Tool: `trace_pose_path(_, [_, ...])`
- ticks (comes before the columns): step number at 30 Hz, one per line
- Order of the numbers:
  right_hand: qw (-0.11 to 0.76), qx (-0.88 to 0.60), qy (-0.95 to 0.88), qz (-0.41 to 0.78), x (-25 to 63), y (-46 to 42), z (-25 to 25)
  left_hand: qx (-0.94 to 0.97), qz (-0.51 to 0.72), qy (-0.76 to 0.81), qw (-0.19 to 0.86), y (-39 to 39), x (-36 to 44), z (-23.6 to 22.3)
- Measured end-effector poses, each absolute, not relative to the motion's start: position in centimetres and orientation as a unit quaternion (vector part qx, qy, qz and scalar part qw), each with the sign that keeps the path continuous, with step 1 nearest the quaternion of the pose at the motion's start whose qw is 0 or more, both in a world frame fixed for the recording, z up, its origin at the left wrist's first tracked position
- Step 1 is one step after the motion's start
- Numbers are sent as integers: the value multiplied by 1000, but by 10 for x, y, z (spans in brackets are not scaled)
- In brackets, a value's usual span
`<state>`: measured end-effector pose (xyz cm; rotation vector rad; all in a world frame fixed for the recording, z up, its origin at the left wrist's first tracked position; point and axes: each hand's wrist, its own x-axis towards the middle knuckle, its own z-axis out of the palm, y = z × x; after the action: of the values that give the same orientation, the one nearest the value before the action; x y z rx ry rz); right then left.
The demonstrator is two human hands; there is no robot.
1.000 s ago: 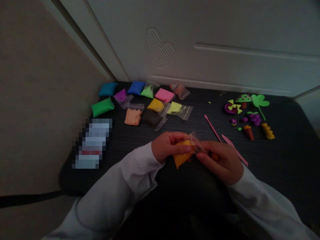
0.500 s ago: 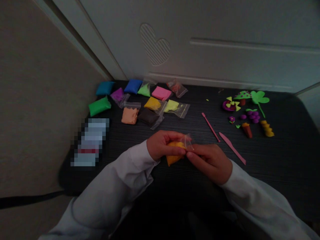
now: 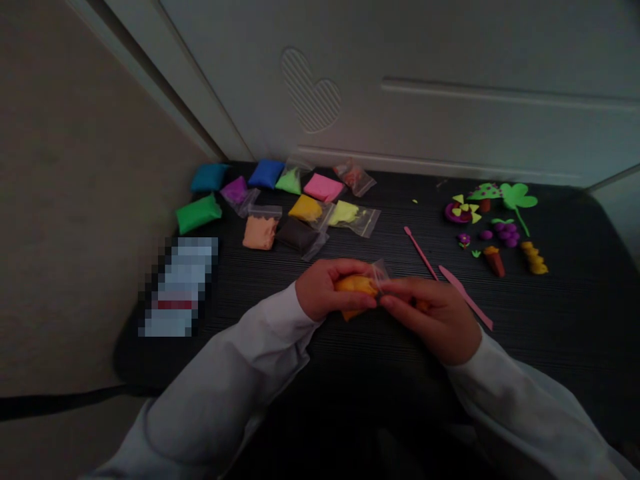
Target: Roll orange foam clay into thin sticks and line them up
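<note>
Orange bag (image 3: 356, 285): gripped by left fingers (image 3: 357, 302) and right fingers (image 3: 405, 315).
Clay models (image 3: 507, 235): shaped, set out; the bag's sealing cannot be confirmed.

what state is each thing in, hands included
left hand: gripping the orange clay bag
right hand: pinching the bag's clear top
orange clay bag: held, seal unclear
orange lump: in the right hand, mostly hidden
green clay packet: plump, lying down
other clay bags: lying down
phone: screen lit, content pixelated
pink stick tool: lying down
pink clay knife: lying down
purple clay grapes: shaped, lying down
other clay models: shaped
</note>
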<state>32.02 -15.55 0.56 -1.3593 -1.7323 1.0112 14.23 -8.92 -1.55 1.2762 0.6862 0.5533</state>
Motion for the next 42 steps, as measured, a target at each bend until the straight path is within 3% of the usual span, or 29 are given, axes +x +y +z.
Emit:
trace_pose_path(11, [274,-451,-766,366,319,-154,9,502,245,302,772,-93,143,-18])
trace_pose_path(17, [365,-534,-702,298,320,-156,3,548,303,295,722,-90,144,-19])
trace_pose_path(20, [417,-585,-613,330,319,-156,-4,544,333,280,717,-91,144,-18])
trace_pose_path(23, [404,-593,-599,356,319,-154,-8,546,334,263,722,-93,146,-18])
trace_pose_path(31, [355,-585,-684,255,321,-152,-1,699,345,332,531,-92,146,-18])
trace_pose_path(42, [324,-553,-723,256,320,-152,-1,755,364,299,456,-95,141,-14])
